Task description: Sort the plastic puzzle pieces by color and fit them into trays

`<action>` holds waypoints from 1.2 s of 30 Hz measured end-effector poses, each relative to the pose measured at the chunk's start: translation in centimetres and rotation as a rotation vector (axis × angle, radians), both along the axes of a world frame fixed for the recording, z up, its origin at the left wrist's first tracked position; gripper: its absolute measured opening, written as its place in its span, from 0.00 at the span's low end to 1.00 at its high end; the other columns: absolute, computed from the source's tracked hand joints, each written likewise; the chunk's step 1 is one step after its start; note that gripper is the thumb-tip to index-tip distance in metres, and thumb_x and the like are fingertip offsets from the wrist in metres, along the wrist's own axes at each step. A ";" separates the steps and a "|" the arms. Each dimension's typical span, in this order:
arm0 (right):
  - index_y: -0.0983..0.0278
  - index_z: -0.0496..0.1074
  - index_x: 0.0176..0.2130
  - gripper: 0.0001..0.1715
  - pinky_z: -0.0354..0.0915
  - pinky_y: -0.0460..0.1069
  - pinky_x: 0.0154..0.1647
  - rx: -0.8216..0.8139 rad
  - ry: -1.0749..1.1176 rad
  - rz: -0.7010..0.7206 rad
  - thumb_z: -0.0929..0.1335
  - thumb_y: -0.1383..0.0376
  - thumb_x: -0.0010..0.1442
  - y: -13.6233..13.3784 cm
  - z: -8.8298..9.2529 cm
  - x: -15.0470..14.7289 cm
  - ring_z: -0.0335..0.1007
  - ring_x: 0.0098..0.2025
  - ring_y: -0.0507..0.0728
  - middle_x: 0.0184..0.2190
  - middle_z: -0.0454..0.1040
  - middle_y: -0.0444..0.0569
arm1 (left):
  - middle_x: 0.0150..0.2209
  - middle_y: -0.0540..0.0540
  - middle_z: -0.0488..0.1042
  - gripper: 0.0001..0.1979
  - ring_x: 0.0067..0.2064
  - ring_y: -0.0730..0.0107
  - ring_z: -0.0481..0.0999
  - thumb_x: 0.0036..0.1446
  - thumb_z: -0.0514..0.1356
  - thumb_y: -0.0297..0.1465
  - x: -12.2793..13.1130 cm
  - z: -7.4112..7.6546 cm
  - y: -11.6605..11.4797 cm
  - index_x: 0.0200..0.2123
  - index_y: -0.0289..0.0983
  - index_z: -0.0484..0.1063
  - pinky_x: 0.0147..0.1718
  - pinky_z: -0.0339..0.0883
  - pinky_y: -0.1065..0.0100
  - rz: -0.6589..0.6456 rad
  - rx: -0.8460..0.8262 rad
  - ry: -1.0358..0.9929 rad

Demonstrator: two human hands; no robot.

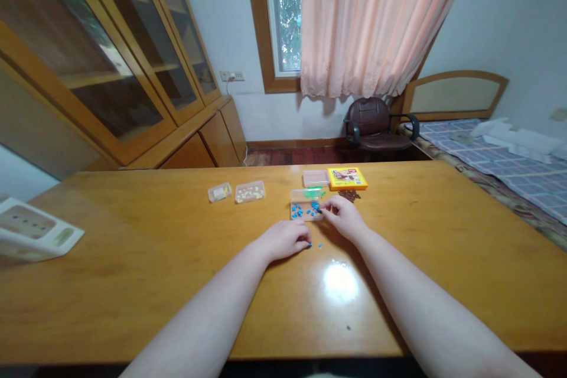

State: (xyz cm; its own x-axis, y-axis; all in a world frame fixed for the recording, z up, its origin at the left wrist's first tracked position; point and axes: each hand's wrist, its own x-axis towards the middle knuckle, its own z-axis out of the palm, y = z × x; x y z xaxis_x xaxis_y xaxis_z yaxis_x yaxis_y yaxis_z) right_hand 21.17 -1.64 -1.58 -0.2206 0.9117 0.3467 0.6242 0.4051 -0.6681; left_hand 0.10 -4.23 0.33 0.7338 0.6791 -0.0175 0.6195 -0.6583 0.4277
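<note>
Small blue pieces (300,212) lie in the clear plastic box (304,218); one loose blue piece (320,245) rests on the wooden table (177,283). Pieces are likely light, stiff and slippery; grasp by opposite edges. The left hand (286,239) has fingertips together on the table, the right hand (344,217) at the box's right end; whether either grips a piece cannot be determined.

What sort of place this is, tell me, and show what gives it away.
Most likely a room in a home, perhaps a bedroom that doubles as a study: a bed stands at the right, a glass-fronted cabinet at the left, and a pink curtain hangs at the window.
</note>
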 end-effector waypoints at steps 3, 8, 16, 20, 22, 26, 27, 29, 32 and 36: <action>0.64 0.74 0.36 0.09 0.60 0.47 0.33 0.014 -0.056 0.003 0.66 0.63 0.55 -0.1 0.2 0.1 0.64 0.30 0.52 0.31 0.73 0.48 | 0.36 0.48 0.74 0.06 0.36 0.70 0.73 0.55 0.56 0.30 0.0 0.0 0.0 0.34 0.39 0.73 0.36 0.65 0.71 0.009 0.008 0.008; 0.65 0.76 0.28 0.07 0.57 0.44 0.26 -0.354 -0.147 0.288 0.69 0.63 0.51 -0.8 0.8 0.4 0.62 0.24 0.50 0.21 0.71 0.43 | 0.35 0.49 0.75 0.06 0.36 0.69 0.73 0.55 0.56 0.31 -0.2 -0.2 0.1 0.35 0.40 0.73 0.36 0.65 0.71 0.040 0.036 0.027; 0.61 0.79 0.32 0.12 0.55 0.44 0.23 -0.524 -0.223 0.442 0.72 0.62 0.43 -1.1 1.4 0.5 0.62 0.22 0.49 0.21 0.73 0.41 | 0.39 0.46 0.72 0.09 0.41 0.67 0.72 0.59 0.53 0.33 -1.0 -0.5 1.2 0.38 0.39 0.72 0.41 0.65 0.67 0.366 0.196 -0.144; 0.62 0.80 0.30 0.10 0.59 0.44 0.27 -0.540 -0.224 0.444 0.69 0.65 0.45 -1.0 1.3 0.5 0.67 0.25 0.51 0.25 0.77 0.44 | 0.43 0.45 0.71 0.11 0.44 0.65 0.72 0.57 0.56 0.34 -1.4 -1.3 1.9 0.42 0.39 0.69 0.44 0.66 0.64 0.464 0.154 -0.197; 0.62 0.79 0.30 0.10 0.60 0.44 0.28 -0.528 -0.237 0.430 0.68 0.67 0.46 -1.0 1.4 0.5 0.68 0.26 0.51 0.25 0.77 0.44 | 0.43 0.46 0.71 0.11 0.44 0.64 0.72 0.54 0.58 0.33 -1.5 -1.7 2.1 0.42 0.39 0.68 0.44 0.66 0.64 0.497 0.142 -0.210; 0.63 0.78 0.28 0.08 0.57 0.44 0.25 -0.485 -0.289 0.418 0.67 0.68 0.46 -1.4 1.7 0.3 0.66 0.24 0.50 0.23 0.75 0.42 | 0.41 0.46 0.70 0.13 0.43 0.64 0.71 0.52 0.60 0.33 -1.6 -2.2 2.3 0.41 0.38 0.65 0.43 0.66 0.63 0.549 0.169 -0.244; 0.63 0.77 0.27 0.07 0.57 0.44 0.25 -0.475 -0.290 0.419 0.67 0.68 0.47 -1.4 1.7 0.3 0.65 0.23 0.50 0.22 0.74 0.42 | 0.41 0.46 0.70 0.14 0.43 0.64 0.71 0.51 0.60 0.33 -1.7 -2.3 2.4 0.41 0.38 0.64 0.43 0.67 0.63 0.567 0.174 -0.252; 0.64 0.76 0.27 0.07 0.56 0.44 0.25 -0.443 -0.252 0.414 0.67 0.68 0.48 -1.3 1.4 0.1 0.64 0.23 0.49 0.22 0.73 0.42 | 0.42 0.45 0.69 0.16 0.44 0.63 0.71 0.51 0.61 0.33 -1.7 -2.4 2.5 0.43 0.38 0.63 0.44 0.67 0.62 0.597 0.184 -0.264; 0.65 0.74 0.27 0.07 0.55 0.44 0.25 -0.313 -0.150 0.309 0.66 0.66 0.52 -1.1 0.7 -0.3 0.62 0.23 0.49 0.21 0.70 0.42 | 0.48 0.43 0.66 0.25 0.48 0.61 0.70 0.51 0.61 0.35 -1.8 -2.5 2.5 0.51 0.39 0.59 0.48 0.66 0.60 0.607 0.193 -0.276; 0.65 0.74 0.30 0.09 0.56 0.45 0.27 -0.053 -0.075 0.026 0.65 0.63 0.56 -0.7 -0.1 -1.0 0.61 0.25 0.51 0.23 0.69 0.44 | 0.52 0.40 0.64 0.36 0.50 0.60 0.70 0.50 0.62 0.38 -1.7 -2.8 2.5 0.60 0.38 0.51 0.49 0.65 0.60 0.589 0.109 -0.252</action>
